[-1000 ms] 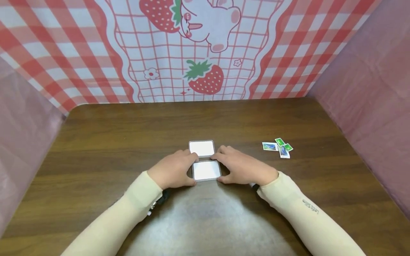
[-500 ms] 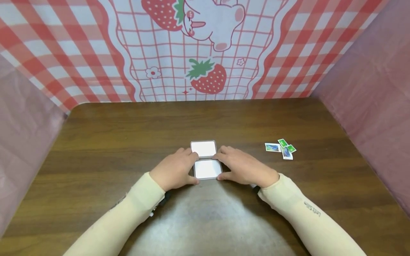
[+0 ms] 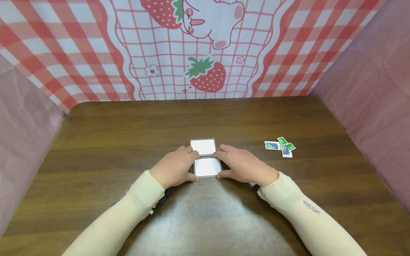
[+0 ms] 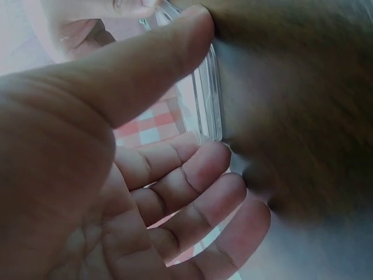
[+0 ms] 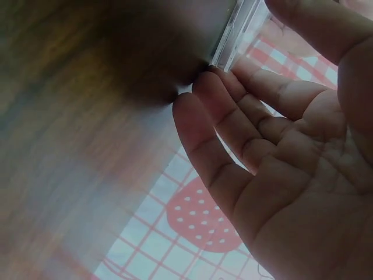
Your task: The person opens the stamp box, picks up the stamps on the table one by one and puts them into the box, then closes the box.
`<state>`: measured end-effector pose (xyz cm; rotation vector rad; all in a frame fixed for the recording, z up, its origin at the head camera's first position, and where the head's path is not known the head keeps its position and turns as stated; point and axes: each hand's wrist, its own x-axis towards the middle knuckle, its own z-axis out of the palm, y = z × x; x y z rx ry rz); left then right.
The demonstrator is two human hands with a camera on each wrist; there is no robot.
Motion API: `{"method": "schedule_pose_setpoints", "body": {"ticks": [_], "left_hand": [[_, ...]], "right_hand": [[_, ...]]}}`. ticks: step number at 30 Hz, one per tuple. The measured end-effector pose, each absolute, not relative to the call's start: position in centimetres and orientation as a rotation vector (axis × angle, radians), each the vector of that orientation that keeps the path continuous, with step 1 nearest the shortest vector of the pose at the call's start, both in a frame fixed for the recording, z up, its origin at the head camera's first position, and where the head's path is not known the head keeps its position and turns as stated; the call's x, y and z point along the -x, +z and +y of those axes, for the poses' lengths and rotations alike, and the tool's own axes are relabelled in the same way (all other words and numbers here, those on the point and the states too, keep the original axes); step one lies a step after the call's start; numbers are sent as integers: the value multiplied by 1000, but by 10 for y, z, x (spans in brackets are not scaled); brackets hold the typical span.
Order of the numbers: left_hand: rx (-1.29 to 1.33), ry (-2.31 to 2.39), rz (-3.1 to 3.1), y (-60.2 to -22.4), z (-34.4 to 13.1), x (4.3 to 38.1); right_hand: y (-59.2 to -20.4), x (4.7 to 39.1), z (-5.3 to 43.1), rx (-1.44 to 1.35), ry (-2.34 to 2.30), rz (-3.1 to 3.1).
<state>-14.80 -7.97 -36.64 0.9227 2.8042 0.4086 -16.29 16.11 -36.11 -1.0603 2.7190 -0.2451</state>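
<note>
Two flat clear-rimmed plastic cases with bright white glare on top lie one behind the other in the middle of the table in the head view. My left hand point(image 3: 175, 167) holds the near case point(image 3: 207, 167) by its left side, thumb at the front corner and fingers at the back corner. On its right side my right hand point(image 3: 245, 166) grips it the same way. The far case point(image 3: 203, 147) sits right behind, close against it. The left wrist view shows the transparent layered edge point(image 4: 208, 99) between thumb and fingers. In the right wrist view, fingertips point(image 5: 207, 87) rest at the case's corner.
Several small white-bordered stamp-like pictures point(image 3: 282, 146), some green and some blue, lie overlapping on the wooden table point(image 3: 112, 135) at the right. A red-checked strawberry cloth point(image 3: 205, 81) rises behind the table; pink cloth point(image 3: 362, 89) hangs at both sides.
The near case has slid away from the person, and the gap between the two cases has narrowed. Both hands keep their hold on it. The stamp-like pictures stay in place.
</note>
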Motion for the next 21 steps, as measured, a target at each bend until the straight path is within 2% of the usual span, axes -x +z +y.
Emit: {"method": "schedule_pose_setpoints", "body": {"ticks": [21], "left_hand": [[-883,495,2755,-368,-84,157]], "right_hand": [[-361,164,161,1077,-263,2768]]}}
